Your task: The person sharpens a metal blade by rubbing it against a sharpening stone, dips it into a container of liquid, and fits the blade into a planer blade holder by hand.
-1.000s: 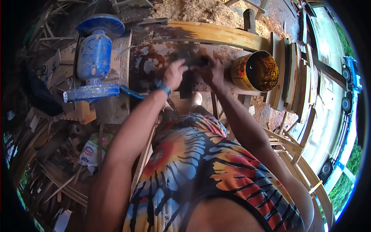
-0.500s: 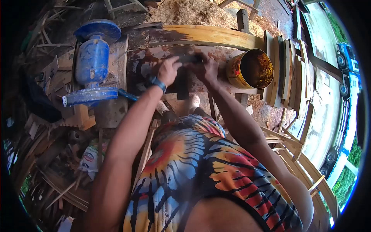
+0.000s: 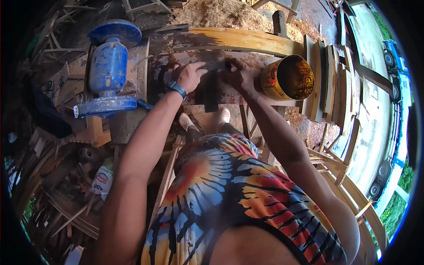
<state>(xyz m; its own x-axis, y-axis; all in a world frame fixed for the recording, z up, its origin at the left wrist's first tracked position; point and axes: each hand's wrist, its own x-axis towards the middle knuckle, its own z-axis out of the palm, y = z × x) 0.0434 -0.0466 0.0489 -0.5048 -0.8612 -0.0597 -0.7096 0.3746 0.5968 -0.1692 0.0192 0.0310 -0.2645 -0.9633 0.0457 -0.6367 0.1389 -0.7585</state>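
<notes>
A dark flat strip [image 3: 215, 66] lies crosswise between my two hands over the stained bench; its material is hard to make out. My left hand [image 3: 190, 76], with a watch on the wrist, has its fingers closed at the strip's left end. At the other end my right hand [image 3: 241, 77] pinches it between thumb and fingers. Below the strip, a dark narrow board [image 3: 211, 95] reaches past the bench's front edge. To the right of my right hand stands a yellow bucket [image 3: 268, 79], its inside smeared dark and orange.
A blue machine [image 3: 108, 66] with round ends sits at the left. Behind the bench runs a partly stained plank [image 3: 247, 40]. Several boards [image 3: 329, 81] stack beyond the bucket. Sawdust [image 3: 216, 14] covers the far floor, and a truck [image 3: 395, 88] stands outside at right.
The strip and my hands, blurred half a second ago, now look sharper. Both hands keep nearly the same place, and the view has shifted slightly.
</notes>
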